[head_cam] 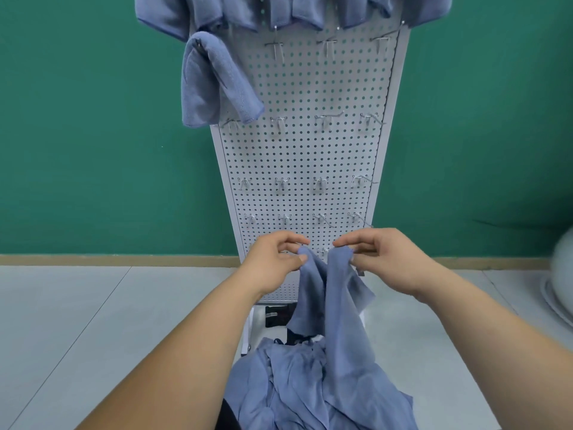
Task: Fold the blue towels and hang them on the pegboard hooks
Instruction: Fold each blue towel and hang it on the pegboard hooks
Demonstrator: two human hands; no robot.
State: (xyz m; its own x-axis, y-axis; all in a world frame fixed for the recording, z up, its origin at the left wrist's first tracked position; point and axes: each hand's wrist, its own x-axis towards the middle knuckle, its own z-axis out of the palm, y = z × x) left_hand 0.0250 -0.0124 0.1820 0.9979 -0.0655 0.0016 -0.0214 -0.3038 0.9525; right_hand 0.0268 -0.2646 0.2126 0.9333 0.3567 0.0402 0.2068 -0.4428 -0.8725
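Nearest to the person, low down between the two bare forearms, lay a rumpled heap of blue towels (pixel 313 392), creased and piled loosely over something dark; what carried it I could not tell. One blue towel (pixel 338 293) rose out of that heap, drawn up by its top edge and hanging down in two slack folds whose lower end ran into the pile.

The left hand (pixel 273 259) pinched the left part of that top edge, its fingers (pixel 291 238) curled with thumb and forefinger closed on the cloth. The right hand (pixel 384 257) held the right part the same way, its fingers (pixel 356 242) curled round the hem. The two hands were near each other, level, and just in front of the lower part of the pegboard (pixel 310 150).

That white perforated board stood upright on the grey tiled floor (pixel 93 305), with a small dark object (pixel 276 316) under its foot. Rows of bare metal hooks (pixel 322 121) ran across it. Higher up on the left side one folded towel (pixel 214 79) hung draped over a hook, and along the very top a row of hung towels (pixel 248 10) drooped side by side. Behind everything was a green wall (pixel 93 135), and at the far right edge a pale blurred shape (pixel 562 268) I could not make out.
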